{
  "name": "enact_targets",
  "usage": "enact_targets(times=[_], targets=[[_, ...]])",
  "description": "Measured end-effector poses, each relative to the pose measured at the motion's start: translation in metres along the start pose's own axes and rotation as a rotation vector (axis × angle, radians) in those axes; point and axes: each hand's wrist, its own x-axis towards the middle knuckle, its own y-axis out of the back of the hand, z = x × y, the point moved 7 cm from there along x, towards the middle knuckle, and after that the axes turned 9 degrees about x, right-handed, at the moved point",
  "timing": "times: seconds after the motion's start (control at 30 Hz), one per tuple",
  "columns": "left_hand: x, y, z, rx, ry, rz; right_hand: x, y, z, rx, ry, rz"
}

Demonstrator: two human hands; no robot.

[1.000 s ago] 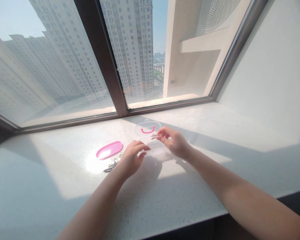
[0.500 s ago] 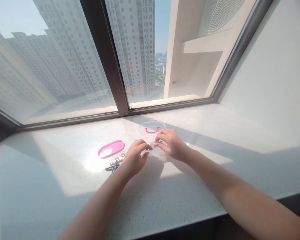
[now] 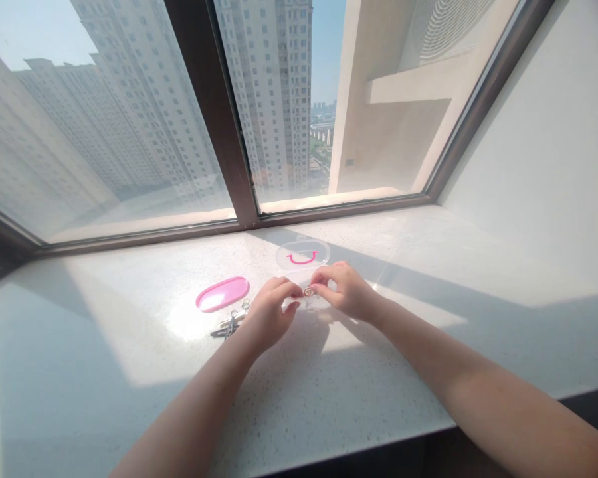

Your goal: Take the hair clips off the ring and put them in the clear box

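My right hand (image 3: 346,290) pinches a small round gold-coloured metal piece (image 3: 307,291) between thumb and fingertips. Just left of it is my left hand (image 3: 275,309), its thumb held apart from the bent fingers near the rim of a clear plastic case. Whether those fingers touch the case or the metal piece I cannot tell. The raised clear lid (image 3: 284,255) lies behind both hands and carries a curved pink handle (image 3: 303,259). Most of the case's lower part is hidden by my hands. Beside my left wrist lie several small metal tools (image 3: 232,322), some with ring ends.
A pink oval tray (image 3: 222,294) rests on the pale speckled sill (image 3: 319,411), left of my hands. Behind runs a brown window frame (image 3: 246,216). To the right rises a white wall (image 3: 543,166). The sill's front edge crosses below my right forearm.
The gold-coloured piece has turned and now shows its round face between my right fingertips. My right fingers have shifted slightly down. The view has moved a little.
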Motion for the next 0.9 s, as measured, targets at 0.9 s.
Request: enact_targets(times=[0.9], targets=[[0.0011, 0.0088, 0.0048, 0.001, -0.001, 0.075, 0.0002, 0.0085, -0.0036, -0.039, 0.030, 0.032]])
